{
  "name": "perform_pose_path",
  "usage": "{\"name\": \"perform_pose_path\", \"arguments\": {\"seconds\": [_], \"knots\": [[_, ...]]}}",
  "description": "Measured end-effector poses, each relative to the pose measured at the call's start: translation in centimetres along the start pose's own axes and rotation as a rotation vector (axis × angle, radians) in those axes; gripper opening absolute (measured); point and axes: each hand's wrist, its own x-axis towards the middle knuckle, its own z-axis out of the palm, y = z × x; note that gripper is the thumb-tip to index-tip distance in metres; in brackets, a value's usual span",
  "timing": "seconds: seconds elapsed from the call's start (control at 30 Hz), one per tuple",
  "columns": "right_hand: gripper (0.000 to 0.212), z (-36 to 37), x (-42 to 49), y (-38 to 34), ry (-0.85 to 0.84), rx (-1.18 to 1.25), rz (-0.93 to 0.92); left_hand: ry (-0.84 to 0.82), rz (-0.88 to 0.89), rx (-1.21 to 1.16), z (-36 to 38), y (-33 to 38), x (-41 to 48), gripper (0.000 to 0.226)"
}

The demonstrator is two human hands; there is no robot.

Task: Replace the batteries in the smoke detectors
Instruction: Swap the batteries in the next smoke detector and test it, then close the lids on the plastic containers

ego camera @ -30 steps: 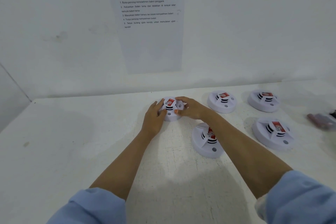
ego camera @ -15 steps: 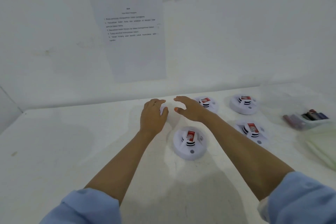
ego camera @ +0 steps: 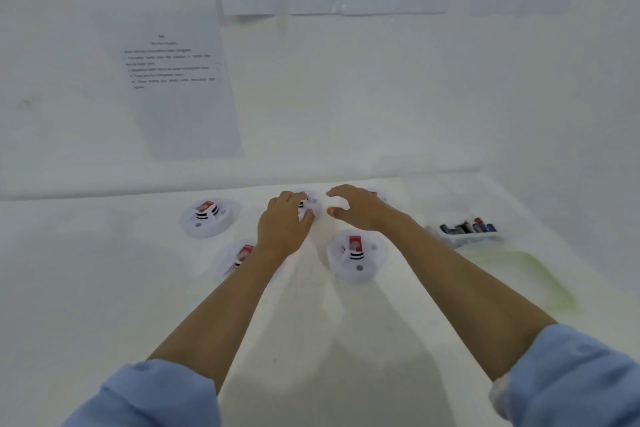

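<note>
Left hand [ego camera: 284,224] grasped a detector [ego camera: 312,205] near the surface's [ego camera: 104,288] far edge, right hand [ego camera: 360,210] released and splayed beside it, batteries [ego camera: 467,228] toward right edge.

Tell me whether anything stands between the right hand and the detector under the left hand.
Nothing visible does. The right hand hovers open just right of the far detector, which the left hand holds; only a narrow gap separates them. The near detector lies closer to the camera, off that line.
</note>
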Motion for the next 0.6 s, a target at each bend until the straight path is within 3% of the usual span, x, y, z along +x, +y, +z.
{"name": "perform_pose_path", "arguments": {"seconds": [0.2, 0.33, 0.6], "knots": [[0.045, -2.6, -1.8, 3.6, 0.002, 0.028, 0.047, -0.054, 0.037, 0.069, 2.0, 4.2, 1.0, 0.04], [0.018, -3.3, -1.5, 6.2, 0.033, 0.017, 0.074, -0.055, 0.051, 0.04, 3.1, 6.5, 1.8, 0.041], [0.04, -5.5, -4.2, 10.0, 0.067, 0.035, 0.007, -0.067, 0.065, 0.023, 5.9, 10.4, 1.9, 0.039]]}}
